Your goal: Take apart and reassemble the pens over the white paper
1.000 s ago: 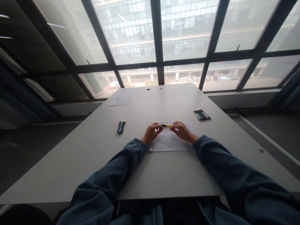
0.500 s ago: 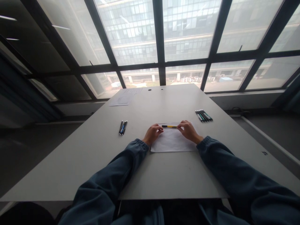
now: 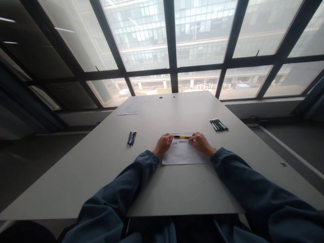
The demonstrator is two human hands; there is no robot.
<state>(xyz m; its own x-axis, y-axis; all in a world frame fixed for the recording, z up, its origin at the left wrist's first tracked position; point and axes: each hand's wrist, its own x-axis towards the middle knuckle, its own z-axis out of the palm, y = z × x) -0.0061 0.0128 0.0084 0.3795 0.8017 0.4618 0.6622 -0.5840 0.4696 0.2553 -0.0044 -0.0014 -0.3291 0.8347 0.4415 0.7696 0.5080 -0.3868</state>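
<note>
A yellow and black pen [image 3: 182,136] lies crosswise between my two hands, above the far part of a white paper sheet [image 3: 187,155]. My left hand [image 3: 162,145] is closed, its thumb and fingers pinching the pen's black left end. At the other end, the closed fingers of my right hand [image 3: 201,143] grip the yellow part. Just below the pen, a thin dark line [image 3: 183,141] shows on the paper beside my right fingertips. A shorter dark mark lies near my left fingers; whether these are loose parts or shadows I cannot tell.
Several black and blue pens [image 3: 132,138] lie left of the paper. A row of green, white and black pens [image 3: 219,125] is at the right. Printed sheets [image 3: 130,107] rest at the table's far left. A small dark item [image 3: 283,164] sits near the right edge.
My right hand has shifted slightly left, and my left fingers now meet the pen's black end more closely. Thin dark marks now show on the paper below the pen.
</note>
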